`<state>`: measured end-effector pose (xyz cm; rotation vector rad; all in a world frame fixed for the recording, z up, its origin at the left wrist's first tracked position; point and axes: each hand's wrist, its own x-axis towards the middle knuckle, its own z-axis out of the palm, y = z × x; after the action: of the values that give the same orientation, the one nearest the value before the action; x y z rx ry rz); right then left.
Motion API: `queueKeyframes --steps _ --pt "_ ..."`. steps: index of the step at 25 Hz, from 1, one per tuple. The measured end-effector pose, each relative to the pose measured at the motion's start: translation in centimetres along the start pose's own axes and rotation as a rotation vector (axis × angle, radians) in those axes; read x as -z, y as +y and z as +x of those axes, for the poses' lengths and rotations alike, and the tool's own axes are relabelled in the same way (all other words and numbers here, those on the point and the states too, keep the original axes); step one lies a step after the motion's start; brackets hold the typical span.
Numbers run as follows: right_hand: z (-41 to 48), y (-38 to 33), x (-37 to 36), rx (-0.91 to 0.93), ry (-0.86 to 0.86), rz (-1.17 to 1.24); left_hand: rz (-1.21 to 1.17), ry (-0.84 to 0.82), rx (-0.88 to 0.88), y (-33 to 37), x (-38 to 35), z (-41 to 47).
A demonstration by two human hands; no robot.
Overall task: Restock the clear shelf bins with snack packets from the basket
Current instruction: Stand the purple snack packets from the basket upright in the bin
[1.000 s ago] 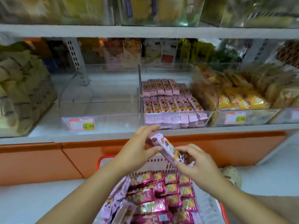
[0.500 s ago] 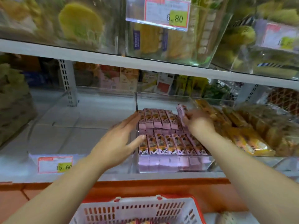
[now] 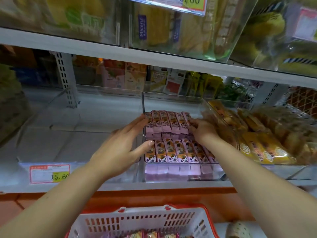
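Note:
Pink snack packets fill the middle clear bin (image 3: 171, 97) in two rows, a back row (image 3: 165, 122) and a front row (image 3: 178, 152). My left hand (image 3: 123, 148) is flat with straight fingers; its fingertips touch the left end of the back row by the bin's left wall. At the right end of that row, my right hand (image 3: 200, 129) presses its fingertips on the last packet. The white and red basket (image 3: 145, 220) stands below the shelf, with shiny packets showing at the bottom edge.
To the left is a clear bin (image 3: 77, 121) holding nothing, with a price tag (image 3: 49, 173) on its front. A bin of yellow packets (image 3: 257, 148) sits to the right. The upper shelf (image 3: 120, 50) with full bins hangs close overhead.
Both hands rose from the basket to the middle bin. The packet my right hand carried upright now lies at the right end of the back row, and my left hand moved to that row.

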<state>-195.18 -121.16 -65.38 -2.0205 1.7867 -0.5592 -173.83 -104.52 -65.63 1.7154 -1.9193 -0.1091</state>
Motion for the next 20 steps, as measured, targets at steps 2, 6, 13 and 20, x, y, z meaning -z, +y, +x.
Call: queueKeyframes --steps 2,6,13,20 --pt "-1.1 0.0 0.6 0.035 -0.027 -0.010 0.011 0.001 0.019 0.0 -0.1 0.1" --pt "-8.5 -0.1 1.6 0.265 0.220 0.184 0.058 0.211 -0.008 1.0 0.2 -1.9" --pt "-24.6 9.1 -8.3 0.242 -0.346 0.071 -0.072 -0.053 -0.026 2.8 -8.9 -17.0" --pt "-27.7 17.9 -15.4 0.033 -1.085 -0.407 -0.042 -0.746 0.117 0.2 -16.0 -27.4"
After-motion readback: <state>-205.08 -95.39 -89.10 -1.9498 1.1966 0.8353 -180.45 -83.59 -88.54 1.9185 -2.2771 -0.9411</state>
